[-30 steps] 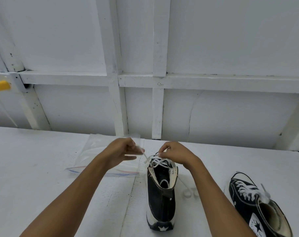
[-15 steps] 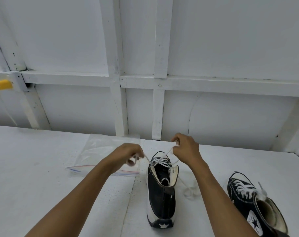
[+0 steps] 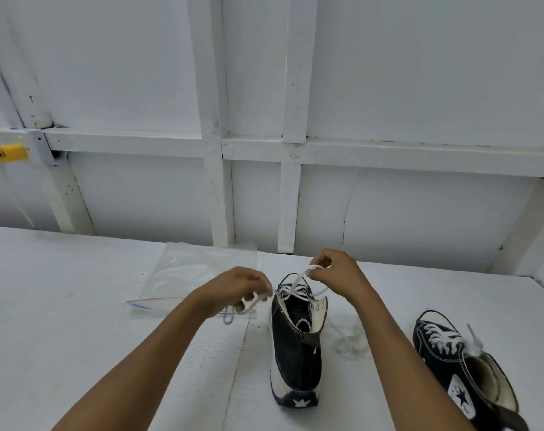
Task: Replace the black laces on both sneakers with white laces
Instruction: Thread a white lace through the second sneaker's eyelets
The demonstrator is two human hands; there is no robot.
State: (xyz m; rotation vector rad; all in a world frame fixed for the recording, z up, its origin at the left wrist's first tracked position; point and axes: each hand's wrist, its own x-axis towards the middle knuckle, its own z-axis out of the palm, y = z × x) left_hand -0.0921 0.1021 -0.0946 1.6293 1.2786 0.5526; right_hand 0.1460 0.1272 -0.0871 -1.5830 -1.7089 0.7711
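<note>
A black high-top sneaker (image 3: 297, 353) stands in the middle of the white table, heel toward me, with a white lace (image 3: 295, 289) threaded through its eyelets. My left hand (image 3: 238, 289) grips one lace end at the sneaker's left, a loop hanging below its fingers. My right hand (image 3: 336, 272) pinches the other lace strand, lifted above the toe end. A second black sneaker (image 3: 460, 371) with white lacing lies at the lower right.
A clear zip bag (image 3: 189, 275) lies flat on the table behind my left hand. A loose pale lace coil (image 3: 349, 340) sits between the two sneakers. The white framed wall (image 3: 289, 197) rises at the table's far edge; a yellow plug (image 3: 11, 152) hangs at left.
My right hand rose from the sneaker's opening and drew its lace strand up and away. My left hand slid slightly lower and right, still gripping its lace end.
</note>
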